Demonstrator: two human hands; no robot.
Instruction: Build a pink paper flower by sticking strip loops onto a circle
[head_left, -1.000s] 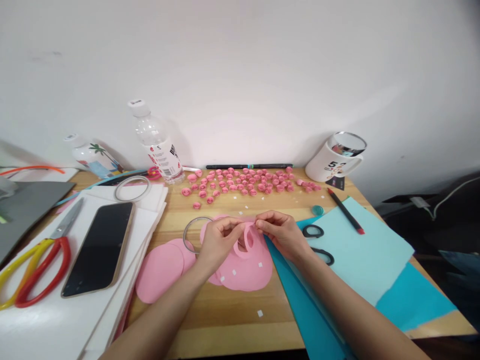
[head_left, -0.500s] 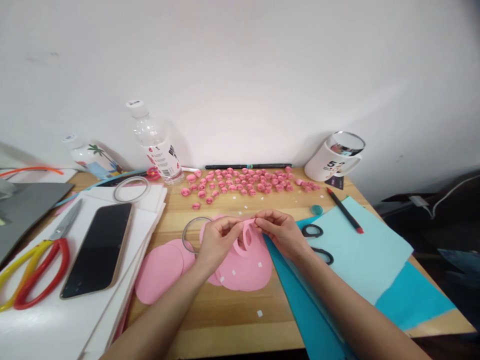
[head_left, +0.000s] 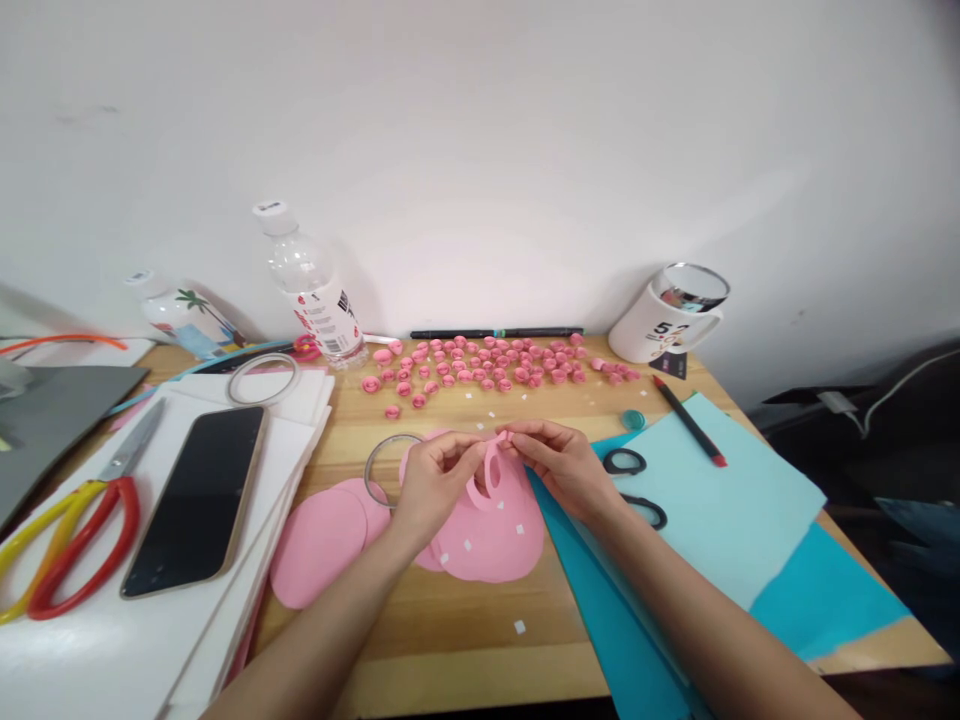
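Between my fingertips hangs a curling pink paper strip [head_left: 491, 480]. My left hand [head_left: 442, 475] pinches it from the left, and my right hand [head_left: 559, 460] pinches its end from the right; both are closed on it. Beneath them lie pink paper circles [head_left: 495, 555], with small white squares on top. More pink circles [head_left: 319, 545] overlap to the left, partly behind my left forearm. A grey tape ring [head_left: 381, 452] rests beside my left hand. Farther back, many small rolled pink paper flowers [head_left: 480, 365] are spread over the wooden table.
On the left are a phone [head_left: 199, 500] and red-and-yellow scissors [head_left: 82, 545] on white paper. A bottle [head_left: 319, 290] and a mug [head_left: 664, 320] stand by the wall. Blue paper [head_left: 825, 590], black-handled scissors [head_left: 626, 461] and a pencil-like marker [head_left: 690, 422] lie right.
The strip's end at my right fingertips has become more tightly curled or twisted. Both hands stay in nearly the same place, and the other things have not moved.
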